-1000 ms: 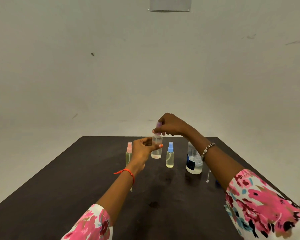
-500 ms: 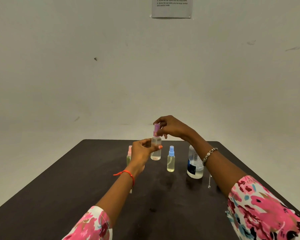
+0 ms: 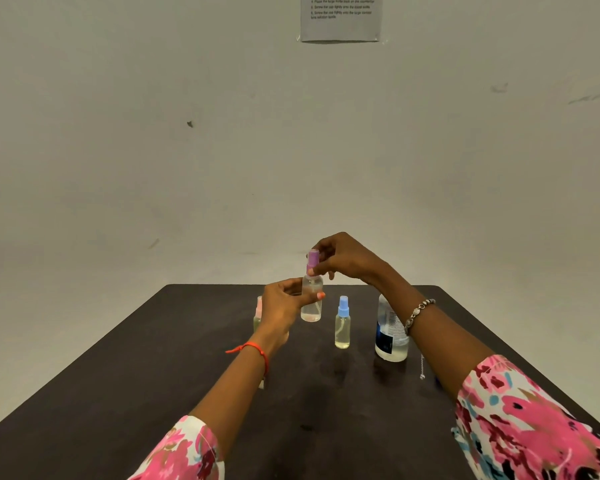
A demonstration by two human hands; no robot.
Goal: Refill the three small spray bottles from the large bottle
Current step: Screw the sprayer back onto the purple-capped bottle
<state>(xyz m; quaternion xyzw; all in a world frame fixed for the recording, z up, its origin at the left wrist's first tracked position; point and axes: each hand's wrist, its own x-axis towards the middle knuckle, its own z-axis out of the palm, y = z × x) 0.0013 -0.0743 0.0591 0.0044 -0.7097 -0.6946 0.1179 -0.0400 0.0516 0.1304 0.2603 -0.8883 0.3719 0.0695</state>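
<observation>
– See that? The right hand (image 3: pixel 343 258) has slid off the top of the purple cap (image 3: pixel 313 259); its fingers now pinch the cap near its base.
– And the left hand (image 3: pixel 281 306)?
– Still curled round the purple-capped bottle (image 3: pixel 311 306), holding it left of the large bottle (image 3: pixel 390 336), beyond the blue-capped bottle (image 3: pixel 342 323).
– Opening or closing?
– Can't tell. A twist, I'd guess. The pink-capped bottle (image 3: pixel 258 313), farthest from the large bottle, stands capped.

A single wide-angle head-worn view sits close above the near edge of the dark matte rectangular table (image 3: pixel 125 393). It faces forward and slightly down, toward the table's far edge and the plain pale wall (image 3: pixel 118 150).
</observation>
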